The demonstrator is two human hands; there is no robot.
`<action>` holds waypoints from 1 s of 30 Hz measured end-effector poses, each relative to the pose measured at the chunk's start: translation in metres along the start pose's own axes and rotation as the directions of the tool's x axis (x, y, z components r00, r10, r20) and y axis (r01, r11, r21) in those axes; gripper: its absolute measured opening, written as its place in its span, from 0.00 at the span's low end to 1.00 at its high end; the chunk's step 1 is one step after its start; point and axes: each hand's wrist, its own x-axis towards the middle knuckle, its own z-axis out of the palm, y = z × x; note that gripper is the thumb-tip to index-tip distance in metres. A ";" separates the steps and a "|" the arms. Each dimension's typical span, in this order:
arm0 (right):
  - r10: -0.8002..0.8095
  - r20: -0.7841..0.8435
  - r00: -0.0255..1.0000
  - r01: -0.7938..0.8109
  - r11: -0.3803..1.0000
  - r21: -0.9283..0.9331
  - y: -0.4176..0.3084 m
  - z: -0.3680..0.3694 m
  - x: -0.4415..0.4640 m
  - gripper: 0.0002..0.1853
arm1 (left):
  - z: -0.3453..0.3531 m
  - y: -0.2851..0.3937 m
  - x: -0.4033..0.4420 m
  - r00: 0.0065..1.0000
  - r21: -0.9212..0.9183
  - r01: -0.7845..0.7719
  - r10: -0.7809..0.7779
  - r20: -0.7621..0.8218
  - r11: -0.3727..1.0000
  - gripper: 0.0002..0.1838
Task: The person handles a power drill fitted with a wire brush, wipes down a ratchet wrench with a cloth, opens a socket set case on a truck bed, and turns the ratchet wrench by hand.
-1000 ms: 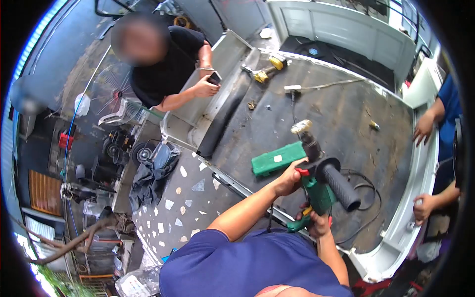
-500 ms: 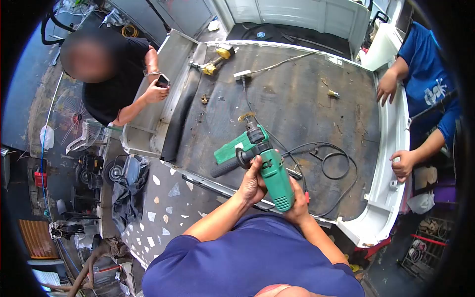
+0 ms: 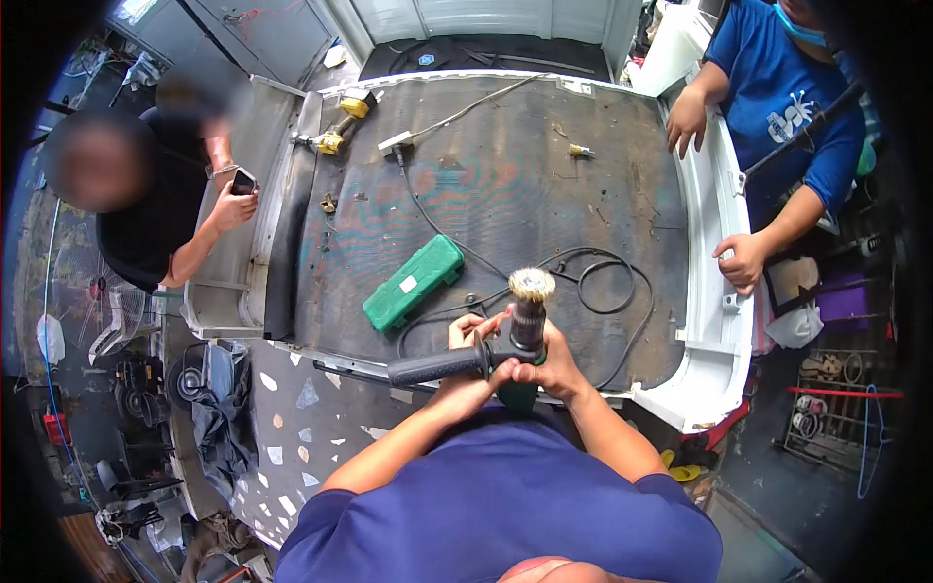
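Right hand [image 3: 559, 365] is gripping the drill [image 3: 528, 328] at 6 o'clock; left [image 3: 467, 332] is on it, grip unclear. Cord [image 3: 425, 211] looks plugged in toward 11, so a bumped trigger could spin the brush [image 3: 532, 284] into my fingers.

You get soft, fairly even light on the dark bed [image 3: 525, 209], faint coloured ripples left of centre, and curved, black-rimmed edges around your view.

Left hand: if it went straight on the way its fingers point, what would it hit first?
Your left hand would probably meet the drill chuck first, just below the wire brush. Depth is unclear here, so they may already touch.
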 end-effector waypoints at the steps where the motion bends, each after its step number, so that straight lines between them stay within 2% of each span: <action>1: -0.012 -0.026 1.000 0.012 1.000 0.004 0.001 0.002 -0.004 0.59 | -0.006 0.002 -0.005 0.998 -0.033 0.046 -0.044 0.054 0.998 0.56; 2: -0.019 -0.052 0.998 0.019 1.000 0.010 0.004 0.004 -0.010 0.60 | -0.014 0.007 -0.011 0.990 -0.064 0.099 -0.092 0.111 0.993 0.60; 3: -0.016 -0.047 0.999 0.018 0.998 0.054 0.011 0.003 -0.012 0.59 | -0.028 0.005 -0.022 0.962 -0.139 0.134 -0.095 0.256 0.981 0.67; 4: -0.014 -0.057 0.998 0.017 0.998 0.062 0.013 -0.001 -0.013 0.59 | -0.038 0.001 -0.036 0.922 0.076 0.112 -0.133 0.363 0.991 0.61; 6: 0.023 0.031 0.999 -0.022 0.999 -0.029 0.015 -0.012 -0.017 0.62 | -0.068 0.025 -0.043 0.751 0.179 0.207 -0.274 0.601 0.962 0.49; 8: 0.010 0.003 1.000 -0.010 0.991 -0.133 0.015 -0.023 -0.013 0.62 | -0.092 0.045 -0.045 0.751 -0.002 0.223 -0.170 0.638 0.975 0.36; 9: 0.033 -0.022 0.999 -0.035 0.994 -0.104 0.017 -0.025 -0.012 0.57 | -0.101 0.058 -0.045 0.817 -0.086 0.177 -0.098 0.568 0.981 0.31; 10: 0.055 -0.042 0.998 -0.058 0.995 -0.077 0.021 -0.028 -0.012 0.51 | -0.108 0.065 -0.046 0.881 -0.082 0.098 -0.048 0.471 0.992 0.27; 11: 0.052 -0.043 0.998 -0.056 0.995 -0.085 0.023 -0.031 -0.012 0.49 | -0.107 0.069 -0.044 0.952 0.040 -0.111 0.095 0.292 0.993 0.26; 12: 0.057 -0.041 0.998 -0.060 0.995 -0.086 0.029 -0.034 -0.014 0.49 | -0.104 0.076 -0.036 0.956 0.200 -0.288 0.268 0.123 0.936 0.25; 13: 0.070 -0.036 0.997 -0.074 0.990 -0.122 0.034 -0.038 -0.014 0.55 | -0.103 0.089 -0.026 0.934 0.461 -0.354 0.335 0.126 0.814 0.26; 14: 0.084 -0.032 0.996 -0.088 0.984 -0.158 0.038 -0.040 -0.016 0.62 | -0.100 0.092 -0.018 0.937 0.569 -0.346 0.304 0.172 0.746 0.33; 18: 0.130 -0.011 0.991 -0.130 0.976 -0.175 0.026 -0.026 -0.017 0.60 | -0.073 0.080 0.005 0.917 0.524 -0.374 0.219 0.334 0.766 0.44; 19: 0.087 -0.036 0.996 -0.094 0.961 -0.259 0.005 -0.014 -0.018 0.59 | -0.068 0.078 0.010 0.917 0.531 -0.341 0.149 0.370 0.776 0.44; 21: 0.054 0.003 0.999 -0.053 0.977 -0.209 0.020 -0.010 -0.015 0.63 | -0.060 0.080 0.025 0.889 0.533 -0.264 -0.012 0.458 0.804 0.44; 22: 0.011 0.024 1.000 -0.001 0.924 -0.382 0.037 -0.015 -0.013 0.66 | -0.059 0.083 0.032 0.856 0.539 -0.210 -0.113 0.504 0.816 0.44; 23: -0.051 0.070 0.996 0.068 0.962 -0.266 0.027 -0.007 -0.015 0.67 | -0.057 0.076 0.035 0.866 0.508 -0.201 -0.090 0.492 0.838 0.43; 24: -0.010 0.055 0.998 0.024 0.966 -0.258 0.025 -0.003 -0.018 0.70 | -0.055 0.065 0.037 0.876 0.480 -0.182 -0.080 0.476 0.858 0.42; 25: -0.046 0.030 0.999 0.054 0.917 -0.395 0.025 -0.001 -0.023 0.71 | -0.055 0.056 0.039 0.873 0.429 -0.135 -0.098 0.478 0.893 0.42; 26: -0.077 0.009 0.997 0.071 0.851 -0.521 0.027 0.001 -0.026 0.72 | -0.057 0.065 0.041 0.846 0.455 -0.060 -0.197 0.496 0.889 0.41; 28: -0.047 0.007 0.999 0.043 0.818 -0.573 0.032 0.004 -0.027 0.73 | -0.054 0.035 0.040 0.795 0.362 -0.085 -0.156 0.586 0.928 0.39; 29: -0.021 0.018 1.000 0.028 0.803 -0.596 0.030 0.006 -0.027 0.73 | -0.057 0.039 0.045 0.728 0.354 -0.023 -0.227 0.647 0.935 0.38; 30: -0.008 0.024 1.000 0.020 0.797 -0.604 0.027 0.009 -0.026 0.75 | -0.059 0.041 0.044 0.743 0.321 0.016 -0.227 0.630 0.947 0.36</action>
